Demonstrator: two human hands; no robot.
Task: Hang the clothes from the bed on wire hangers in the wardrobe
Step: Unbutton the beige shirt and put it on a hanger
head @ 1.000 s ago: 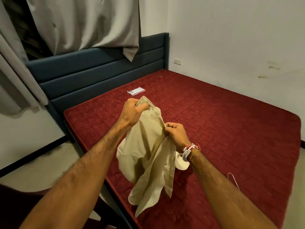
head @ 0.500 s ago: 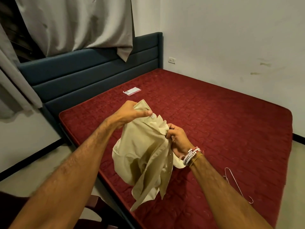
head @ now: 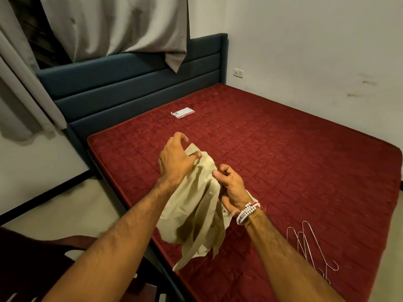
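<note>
Since the head view is the only one, this all comes from there. A second ago your left hand (head: 174, 158) was a tight fist on the top of the shirt (head: 196, 214), held up higher. Now it's dropped a bit and loosened. The top fingers are lifted and curled clear of the cloth, while a lower finger pins the collar end poking out underneath. I can't see the thumb, so I can't tell how firm that grip is.

Your right hand (head: 231, 188), the one with the bracelets (head: 247, 214), hasn't let go. Thumb and forefinger pinch a fold just beside the left hand, and the two hands are closer together than before.

The shirt is bunched and dangles from both hands above the left edge of the bed (head: 283, 149). I can't tell if its tail touches the mattress.

Your head has tipped down too, so the hangers (head: 309, 247) now show properly. They're a small pile of wire ones lying flat by the bed's near edge, right of your right forearm and well apart from the shirt. A small packet (head: 182, 112) lies up towards the headboard edge and has nothing to do with this.

My read is that you're mid re-grip, hunting for the collar so the shirt opens out. No hanger is in it yet and the wardrobe isn't in view, so it's early days for this one. You'll need a free hand for a hanger, so get the collar into one hand first.
</note>
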